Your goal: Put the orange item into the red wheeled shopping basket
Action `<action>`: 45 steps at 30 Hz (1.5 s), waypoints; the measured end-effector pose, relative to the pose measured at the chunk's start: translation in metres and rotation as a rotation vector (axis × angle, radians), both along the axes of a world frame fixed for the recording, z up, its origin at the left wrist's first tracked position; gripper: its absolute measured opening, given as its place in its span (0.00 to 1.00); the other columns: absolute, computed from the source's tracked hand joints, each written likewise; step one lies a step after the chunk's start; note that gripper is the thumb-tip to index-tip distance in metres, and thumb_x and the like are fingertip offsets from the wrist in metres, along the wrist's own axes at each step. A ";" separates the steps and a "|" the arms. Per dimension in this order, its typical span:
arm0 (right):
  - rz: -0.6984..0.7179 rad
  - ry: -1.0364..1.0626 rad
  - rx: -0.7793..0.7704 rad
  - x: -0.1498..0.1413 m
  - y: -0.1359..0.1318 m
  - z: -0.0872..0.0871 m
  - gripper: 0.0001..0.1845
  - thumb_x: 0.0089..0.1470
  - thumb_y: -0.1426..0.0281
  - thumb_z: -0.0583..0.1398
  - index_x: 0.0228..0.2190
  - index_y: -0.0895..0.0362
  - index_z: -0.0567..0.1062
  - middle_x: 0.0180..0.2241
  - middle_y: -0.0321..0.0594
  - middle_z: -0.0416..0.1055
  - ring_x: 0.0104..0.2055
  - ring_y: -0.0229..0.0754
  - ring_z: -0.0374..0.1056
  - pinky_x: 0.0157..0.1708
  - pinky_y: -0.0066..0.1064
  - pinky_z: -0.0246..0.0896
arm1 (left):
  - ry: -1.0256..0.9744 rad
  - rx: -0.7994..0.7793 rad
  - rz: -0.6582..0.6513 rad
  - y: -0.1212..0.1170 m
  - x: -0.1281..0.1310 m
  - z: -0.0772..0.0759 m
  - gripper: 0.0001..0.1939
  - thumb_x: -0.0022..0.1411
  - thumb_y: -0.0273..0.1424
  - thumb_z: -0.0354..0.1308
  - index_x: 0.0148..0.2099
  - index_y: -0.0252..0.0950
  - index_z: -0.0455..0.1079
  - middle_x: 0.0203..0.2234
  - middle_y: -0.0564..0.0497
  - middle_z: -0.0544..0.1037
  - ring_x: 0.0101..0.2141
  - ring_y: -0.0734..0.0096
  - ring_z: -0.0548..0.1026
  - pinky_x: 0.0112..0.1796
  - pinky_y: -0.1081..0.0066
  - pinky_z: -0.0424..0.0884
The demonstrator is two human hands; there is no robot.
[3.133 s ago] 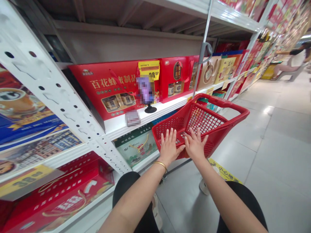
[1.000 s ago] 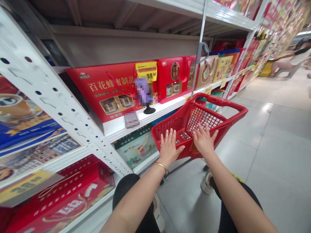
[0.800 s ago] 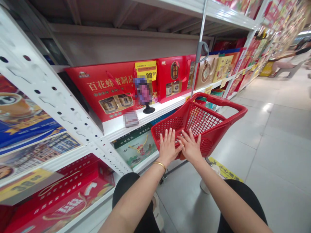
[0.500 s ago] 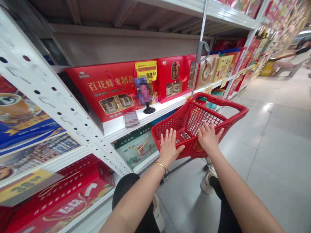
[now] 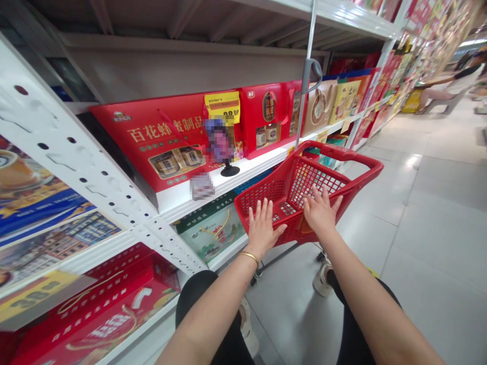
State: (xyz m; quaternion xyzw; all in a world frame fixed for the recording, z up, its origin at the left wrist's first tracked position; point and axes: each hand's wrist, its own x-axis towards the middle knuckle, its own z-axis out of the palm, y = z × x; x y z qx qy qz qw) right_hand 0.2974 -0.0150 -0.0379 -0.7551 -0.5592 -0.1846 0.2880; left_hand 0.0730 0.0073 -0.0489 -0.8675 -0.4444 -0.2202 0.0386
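Left hand (image 5: 262,232), right hand (image 5: 321,213): fingers spread, by red cart (image 5: 291,232) | white shelf (image 5: 175,196) bearing red boxes (image 5: 148,139) | grey tiled floor (image 5: 437,223)

The red shopping cart (image 5: 266,194) stands upright on the grey tiled floor (image 5: 429,243), close alongside the white shelf (image 5: 251,173). Its plastic basket has lattice walls full of small openings and a perforated bottom, partly visible through the open top. A broad looped handle (image 5: 375,166) juts out at the far right; small dark wheels (image 5: 254,280) show beneath.
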 end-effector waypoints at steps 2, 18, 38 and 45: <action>0.002 0.014 -0.008 -0.006 0.000 -0.001 0.26 0.74 0.60 0.47 0.53 0.52 0.83 0.72 0.45 0.63 0.79 0.60 0.43 0.72 0.76 0.22 | -0.003 -0.006 0.001 0.000 0.000 0.000 0.47 0.76 0.59 0.40 0.82 0.34 0.41 0.79 0.41 0.46 0.78 0.48 0.42 0.74 0.38 0.44; 0.021 -0.001 0.002 -0.005 -0.004 -0.002 0.24 0.74 0.60 0.49 0.54 0.50 0.82 0.72 0.43 0.64 0.79 0.61 0.44 0.72 0.75 0.22 | 0.012 0.010 -0.012 0.000 0.001 -0.001 0.47 0.75 0.61 0.40 0.82 0.35 0.42 0.79 0.41 0.46 0.78 0.47 0.42 0.74 0.39 0.43; 0.061 -0.078 0.032 0.008 0.000 -0.010 0.24 0.74 0.60 0.50 0.57 0.49 0.81 0.72 0.43 0.63 0.79 0.63 0.44 0.72 0.77 0.21 | 0.114 0.047 -0.060 -0.005 0.004 0.007 0.50 0.72 0.64 0.43 0.81 0.35 0.47 0.79 0.42 0.47 0.78 0.47 0.41 0.74 0.37 0.38; 0.216 -0.173 -0.018 0.000 -0.007 -0.019 0.23 0.74 0.59 0.50 0.62 0.44 0.77 0.74 0.38 0.60 0.79 0.56 0.47 0.74 0.71 0.19 | 0.080 0.074 -0.051 -0.008 0.043 0.020 0.49 0.72 0.64 0.42 0.81 0.36 0.47 0.80 0.43 0.46 0.78 0.46 0.41 0.73 0.35 0.43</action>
